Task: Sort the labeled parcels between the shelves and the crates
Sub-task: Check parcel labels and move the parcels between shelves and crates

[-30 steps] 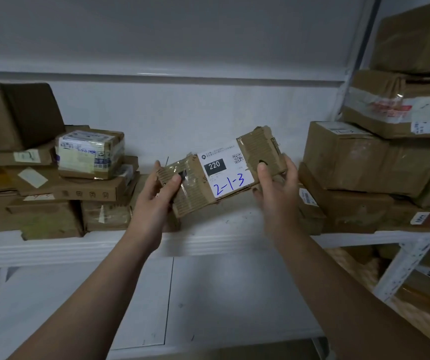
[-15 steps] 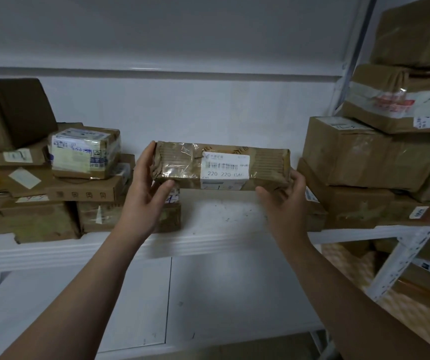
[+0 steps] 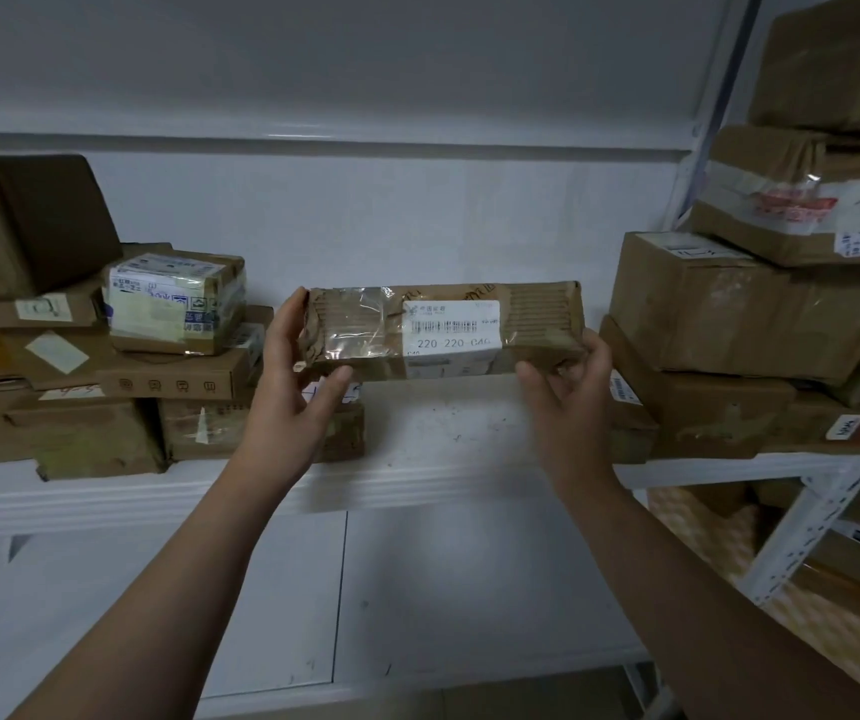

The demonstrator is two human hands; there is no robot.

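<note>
In the head view we hold a long parcel [image 3: 440,330] level, lengthwise from left to right, wrapped in brown corrugated card and clear tape. Our left hand [image 3: 297,376] grasps the parcel's left end, thumb under its front edge and fingers up behind it. Our right hand [image 3: 568,387] grasps the right end from below, fingers curled round the corner. A white label [image 3: 452,341] at the parcel's middle faces us and reads 220 220. Below the parcel lies the bare white shelf [image 3: 443,423]; we cannot tell whether the parcel touches it. Left of the parcel sits a tape-wrapped box [image 3: 175,304] on stacked cartons [image 3: 79,433]. Right of the parcel stands a large carton [image 3: 739,304].
</note>
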